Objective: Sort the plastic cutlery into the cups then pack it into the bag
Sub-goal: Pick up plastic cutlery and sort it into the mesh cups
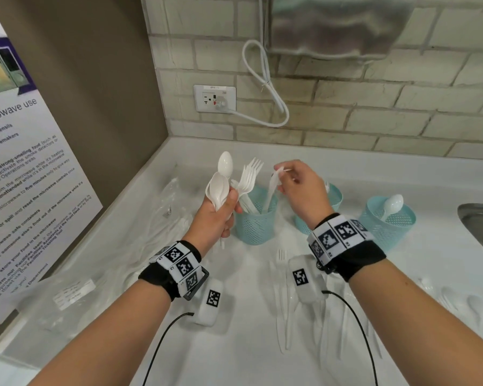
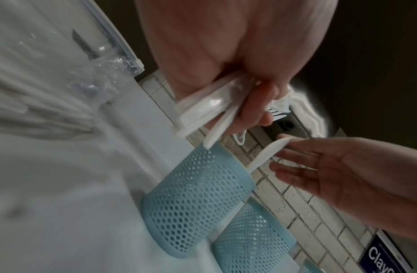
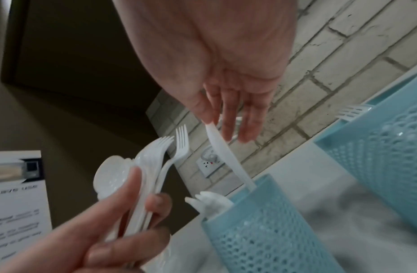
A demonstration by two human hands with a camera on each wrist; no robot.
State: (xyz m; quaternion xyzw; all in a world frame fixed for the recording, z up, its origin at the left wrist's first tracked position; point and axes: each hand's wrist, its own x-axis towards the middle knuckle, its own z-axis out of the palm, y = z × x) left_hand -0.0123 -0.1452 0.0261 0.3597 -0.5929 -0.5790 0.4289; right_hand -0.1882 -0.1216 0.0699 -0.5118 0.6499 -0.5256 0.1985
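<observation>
My left hand (image 1: 229,201) grips a bundle of white plastic spoons and forks (image 1: 223,185), held upright just left of the left blue mesh cup (image 1: 255,227). My right hand (image 1: 282,174) pinches the top end of a white knife (image 1: 272,188) between thumb and forefinger. The knife's lower end is inside that cup, among several other white pieces. In the right wrist view the knife (image 3: 224,157) slants down into the cup (image 3: 261,236), with the bundle (image 3: 151,166) beside it. The left wrist view shows the knife (image 2: 265,155) entering the cup (image 2: 193,199).
A middle blue cup (image 1: 333,197) stands partly hidden behind my right hand. A right cup (image 1: 388,227) holds a spoon (image 1: 392,204). Loose cutlery (image 1: 290,316) lies on the white counter near me. A clear plastic bag (image 1: 173,201) lies at left, a sink (image 1: 480,218) at right.
</observation>
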